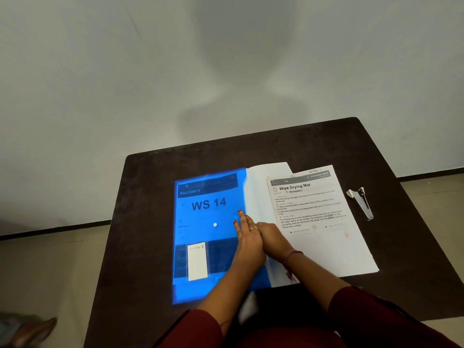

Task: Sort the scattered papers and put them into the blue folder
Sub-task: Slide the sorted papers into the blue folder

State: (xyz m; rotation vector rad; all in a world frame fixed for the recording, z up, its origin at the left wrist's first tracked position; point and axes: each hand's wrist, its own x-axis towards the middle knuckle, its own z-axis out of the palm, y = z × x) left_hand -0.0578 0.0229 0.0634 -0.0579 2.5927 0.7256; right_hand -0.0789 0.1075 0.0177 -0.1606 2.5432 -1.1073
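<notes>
Hands meet at the folder's [208, 237] fold: left hand [247, 234] spread flat on its cover, right hand [272, 238] beside it, grip unclear. Papers [324, 229] lie right of the folder, likely tucked in next.

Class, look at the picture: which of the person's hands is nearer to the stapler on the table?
Right. The right hand lies beside the printed sheet, toward the stapler; the left hand rests on the blue folder, farther away.

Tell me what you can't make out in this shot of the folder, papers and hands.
Head view only:
- Right hand: its fingers are hidden behind the left hand.
- Paper stack: sheets under the "Wipe Drying Mat" page are covered by it; the count is unknown.
- Blue folder: small print under "WS 14" is too blurred to read.
- Stapler: too small to tell if loaded.
</notes>
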